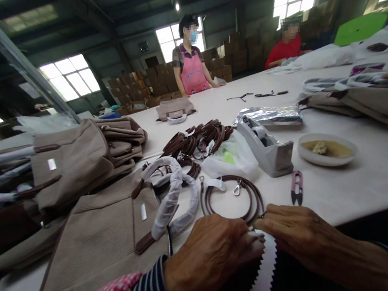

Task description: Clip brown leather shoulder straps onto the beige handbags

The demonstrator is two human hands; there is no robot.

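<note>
Meanwhile, at the near edge of a long white desk [375, 186], a worker's left hand [207, 260] and right hand [313, 237] hold a dark fabric piece with a white pinked edge [264, 271], fingers [246, 239] clenched on it. Just ahead lie a brown strap with a metal clasp [233, 198], pink thread snips [297, 187] and a tan corduroy handbag [95, 243].

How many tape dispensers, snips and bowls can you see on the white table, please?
Tape dispensers: 1
Snips: 1
Bowls: 1
Total: 3
</note>
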